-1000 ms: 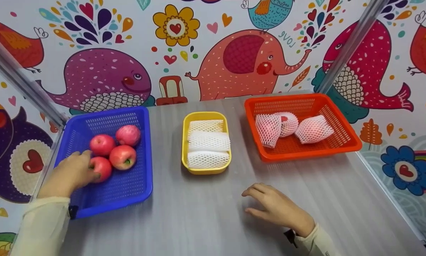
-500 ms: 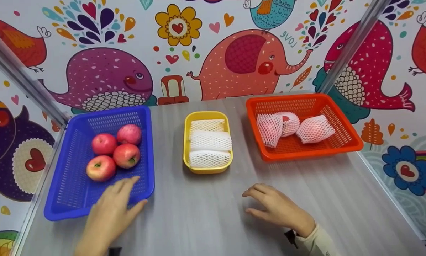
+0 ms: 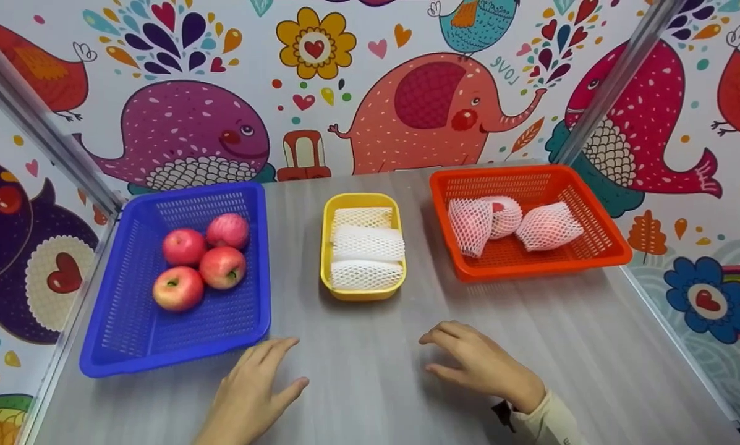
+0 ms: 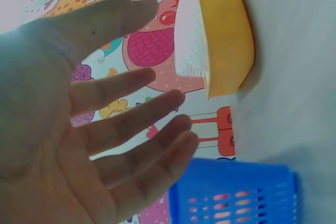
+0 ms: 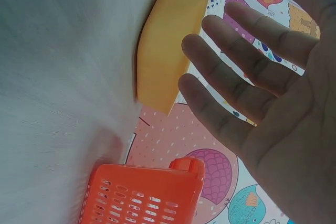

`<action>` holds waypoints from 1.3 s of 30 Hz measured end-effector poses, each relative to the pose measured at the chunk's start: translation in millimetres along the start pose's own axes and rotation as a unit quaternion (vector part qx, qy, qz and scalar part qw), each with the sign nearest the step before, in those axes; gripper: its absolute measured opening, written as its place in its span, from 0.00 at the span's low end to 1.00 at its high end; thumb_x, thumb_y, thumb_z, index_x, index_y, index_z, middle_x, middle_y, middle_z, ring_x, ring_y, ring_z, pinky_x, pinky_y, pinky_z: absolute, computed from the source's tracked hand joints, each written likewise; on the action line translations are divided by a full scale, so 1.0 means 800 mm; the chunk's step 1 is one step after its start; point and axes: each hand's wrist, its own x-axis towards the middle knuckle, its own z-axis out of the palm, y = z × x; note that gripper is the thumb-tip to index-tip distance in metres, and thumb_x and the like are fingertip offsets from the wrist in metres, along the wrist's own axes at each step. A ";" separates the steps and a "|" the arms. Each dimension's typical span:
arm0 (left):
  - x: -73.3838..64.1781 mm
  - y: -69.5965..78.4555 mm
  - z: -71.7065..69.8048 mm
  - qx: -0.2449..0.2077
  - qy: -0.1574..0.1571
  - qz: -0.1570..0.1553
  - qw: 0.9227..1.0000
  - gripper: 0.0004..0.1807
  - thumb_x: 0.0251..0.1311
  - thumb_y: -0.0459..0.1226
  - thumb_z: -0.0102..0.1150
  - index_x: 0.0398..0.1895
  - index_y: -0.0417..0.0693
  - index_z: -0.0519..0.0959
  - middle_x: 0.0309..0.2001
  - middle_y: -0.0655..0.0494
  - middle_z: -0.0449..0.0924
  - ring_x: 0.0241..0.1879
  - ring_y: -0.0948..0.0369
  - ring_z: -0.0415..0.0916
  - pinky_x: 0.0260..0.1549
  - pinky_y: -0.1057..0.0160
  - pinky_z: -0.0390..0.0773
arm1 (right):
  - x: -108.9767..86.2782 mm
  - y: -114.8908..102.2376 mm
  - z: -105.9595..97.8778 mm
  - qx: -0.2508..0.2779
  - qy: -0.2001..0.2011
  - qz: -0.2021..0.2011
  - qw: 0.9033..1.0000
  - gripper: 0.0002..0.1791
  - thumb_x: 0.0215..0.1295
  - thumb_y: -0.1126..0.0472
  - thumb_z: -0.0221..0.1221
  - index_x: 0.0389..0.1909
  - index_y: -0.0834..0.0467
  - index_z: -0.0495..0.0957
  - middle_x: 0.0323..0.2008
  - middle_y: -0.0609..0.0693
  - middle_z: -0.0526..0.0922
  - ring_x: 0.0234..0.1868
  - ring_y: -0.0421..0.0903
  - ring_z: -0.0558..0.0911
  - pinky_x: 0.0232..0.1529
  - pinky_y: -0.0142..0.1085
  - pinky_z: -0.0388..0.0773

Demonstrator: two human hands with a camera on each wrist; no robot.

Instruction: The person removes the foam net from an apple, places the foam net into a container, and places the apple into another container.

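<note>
My left hand (image 3: 252, 389) is beside the front right corner of the blue basket (image 3: 178, 361), holding nothing, its fingers spread in the left wrist view. Several red apples (image 3: 178, 288) lie grouped inside that basket, bare of any wrapping. Opposite it, my right hand (image 3: 481, 364) hovers or rests near the table with relaxed, empty fingers; contact cannot be told. Between and beyond the hands stands a yellow container (image 3: 363, 295) holding white foam net sleeves (image 3: 368, 244). At the right, a red basket (image 3: 530, 270) contains three apples in foam nets (image 3: 549, 227).
The grey table (image 3: 357, 371) meets a back wall (image 3: 320, 111) printed with cartoon animals. Metal frame posts (image 3: 617, 80) stand at the corners, and printed panels close off both sides.
My left hand has let go of an apple in the blue basket and drawn back to the right, out past the basket's front corner. My right hand stays in place.
</note>
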 end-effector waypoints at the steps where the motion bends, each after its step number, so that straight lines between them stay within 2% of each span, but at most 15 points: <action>1: 0.000 0.000 0.001 -0.002 -0.005 -0.002 1.000 0.30 0.50 0.46 0.77 0.58 0.50 0.80 0.54 0.53 0.80 0.54 0.50 0.76 0.46 0.43 0.79 | 0.001 0.001 -0.001 0.001 -0.001 -0.002 1.000 0.19 0.59 0.56 0.72 0.49 0.55 0.80 0.44 0.45 0.80 0.45 0.42 0.80 0.46 0.41 0.80; 6: 0.000 0.000 0.007 -0.008 -0.011 0.000 1.000 0.31 0.49 0.47 0.77 0.58 0.51 0.80 0.53 0.54 0.80 0.54 0.51 0.77 0.47 0.43 0.79 | 0.006 0.011 -0.016 -0.010 0.000 -0.021 1.000 0.21 0.56 0.58 0.73 0.50 0.56 0.80 0.44 0.47 0.79 0.44 0.43 0.80 0.45 0.41 0.81; 11: 0.000 -0.001 0.011 -0.014 -0.001 0.013 1.000 0.31 0.48 0.46 0.78 0.57 0.52 0.80 0.52 0.55 0.81 0.53 0.53 0.77 0.49 0.46 0.78 | 0.020 0.042 -0.064 -0.050 0.005 -0.034 0.998 0.22 0.55 0.60 0.73 0.50 0.60 0.80 0.45 0.50 0.80 0.45 0.47 0.80 0.46 0.44 0.81; 14: 0.000 -0.003 0.012 -0.015 -0.003 0.013 1.000 0.31 0.48 0.46 0.78 0.57 0.52 0.80 0.52 0.55 0.81 0.53 0.54 0.77 0.49 0.47 0.78 | 0.032 0.066 -0.107 -0.069 -0.008 0.006 0.998 0.22 0.58 0.59 0.72 0.52 0.60 0.80 0.46 0.52 0.82 0.47 0.49 0.80 0.48 0.46 0.80; 17: 0.000 -0.004 0.013 -0.016 -0.006 0.016 1.000 0.31 0.48 0.47 0.78 0.58 0.52 0.80 0.52 0.55 0.81 0.52 0.54 0.78 0.49 0.47 0.78 | 0.044 0.101 -0.153 -0.085 -0.031 0.078 0.993 0.21 0.61 0.59 0.70 0.54 0.60 0.80 0.48 0.54 0.82 0.49 0.52 0.79 0.51 0.50 0.79; 19: -0.001 -0.005 0.015 -0.015 -0.007 0.018 1.000 0.31 0.48 0.47 0.78 0.58 0.51 0.80 0.52 0.55 0.81 0.52 0.53 0.78 0.49 0.47 0.78 | 0.051 0.131 -0.178 -0.093 -0.044 0.127 0.987 0.22 0.62 0.60 0.69 0.55 0.62 0.79 0.49 0.57 0.81 0.52 0.57 0.78 0.53 0.55 0.77; 23: -0.003 -0.007 0.017 -0.015 -0.011 0.018 1.000 0.31 0.49 0.47 0.78 0.57 0.50 0.80 0.52 0.55 0.81 0.52 0.53 0.78 0.48 0.47 0.79 | 0.059 0.194 -0.216 -0.108 -0.083 0.214 0.967 0.28 0.61 0.61 0.69 0.61 0.63 0.74 0.56 0.63 0.76 0.58 0.63 0.72 0.58 0.62 0.71; 26: -0.003 -0.006 0.018 -0.014 -0.025 0.007 1.000 0.31 0.49 0.47 0.77 0.57 0.50 0.80 0.52 0.55 0.81 0.52 0.53 0.78 0.48 0.47 0.79 | 0.061 0.236 -0.231 -0.104 -0.122 0.271 0.949 0.33 0.61 0.61 0.70 0.65 0.63 0.69 0.61 0.66 0.70 0.61 0.65 0.68 0.59 0.64 0.68; 29: -0.001 -0.005 0.017 -0.020 -0.048 -0.014 0.999 0.31 0.50 0.47 0.77 0.58 0.50 0.80 0.53 0.54 0.80 0.53 0.52 0.77 0.48 0.45 0.78 | 0.061 0.269 -0.235 -0.096 -0.166 0.315 0.930 0.39 0.59 0.59 0.71 0.69 0.62 0.65 0.64 0.68 0.66 0.62 0.68 0.65 0.58 0.67 0.67; 34: 0.000 -0.004 0.017 -0.034 -0.072 -0.033 0.996 0.31 0.52 0.47 0.76 0.59 0.50 0.79 0.54 0.53 0.80 0.54 0.51 0.76 0.49 0.43 0.78 | 0.056 0.296 -0.227 -0.106 -0.237 0.349 0.900 0.51 0.50 0.55 0.77 0.74 0.58 0.61 0.68 0.69 0.62 0.65 0.71 0.60 0.54 0.74 0.63; 36: -0.001 -0.004 0.018 -0.039 -0.071 -0.029 0.996 0.31 0.52 0.48 0.75 0.59 0.50 0.79 0.54 0.53 0.80 0.54 0.51 0.76 0.49 0.43 0.77 | 0.054 0.299 -0.222 -0.107 -0.252 0.359 0.893 0.56 0.45 0.53 0.79 0.76 0.54 0.60 0.70 0.68 0.60 0.66 0.72 0.58 0.52 0.75 0.63; 39: -0.002 -0.004 0.020 -0.044 -0.064 -0.018 0.997 0.30 0.52 0.47 0.75 0.59 0.49 0.79 0.54 0.53 0.80 0.54 0.51 0.76 0.50 0.44 0.77 | 0.052 0.301 -0.215 -0.113 -0.263 0.363 0.887 0.61 0.39 0.51 0.81 0.76 0.51 0.60 0.71 0.67 0.60 0.66 0.74 0.56 0.52 0.76 0.61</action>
